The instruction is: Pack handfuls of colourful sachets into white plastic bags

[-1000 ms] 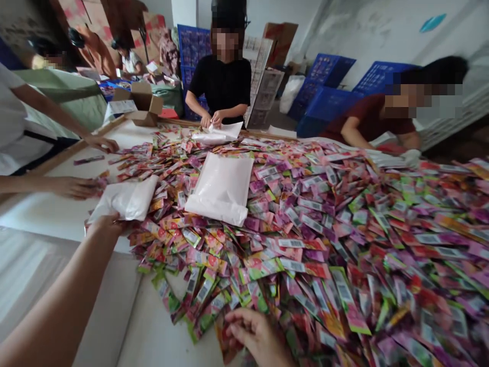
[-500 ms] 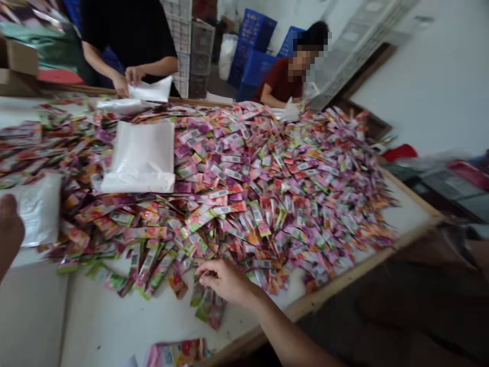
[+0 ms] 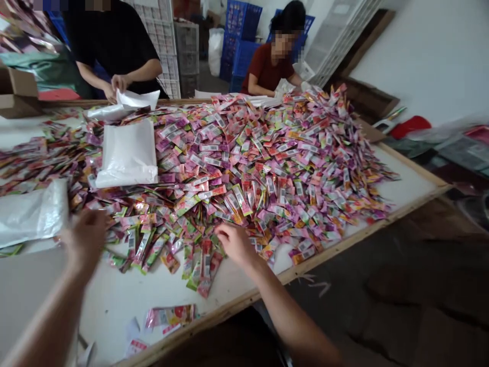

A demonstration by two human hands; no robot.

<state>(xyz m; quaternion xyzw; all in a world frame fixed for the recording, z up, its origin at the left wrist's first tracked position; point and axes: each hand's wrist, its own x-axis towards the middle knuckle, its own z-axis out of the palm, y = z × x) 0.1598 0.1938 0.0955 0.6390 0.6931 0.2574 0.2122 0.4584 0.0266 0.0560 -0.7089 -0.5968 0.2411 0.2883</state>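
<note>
A wide heap of small printed stick sachets (image 3: 282, 168), pink, purple and green, covers the table. My right hand (image 3: 237, 247) is at the heap's near edge, its fingers curled together; whatever they hold, if anything, is hidden. Several loose sachets (image 3: 204, 267) lie just left of and below it. My left hand (image 3: 86, 237) hovers by the left part of the heap, smeared by motion, so its fingers do not show clearly. Beside it lies a filled white plastic bag (image 3: 34, 211). Another white bag (image 3: 128, 155) rests on top of the sachets farther back.
Across the table, a person in black (image 3: 110, 46) handles a white bag, and another in dark red (image 3: 263, 69) works behind the heap. A wooden rim (image 3: 305, 267) edges the table. A larger pink packet (image 3: 170, 316) lies near the front, and a cardboard box (image 3: 19, 92) stands far left.
My left hand has come in from the left edge to beside the near white bag. My right hand stays by the heap's near edge, its fingers drawn closer together. The view has shifted slightly.
</note>
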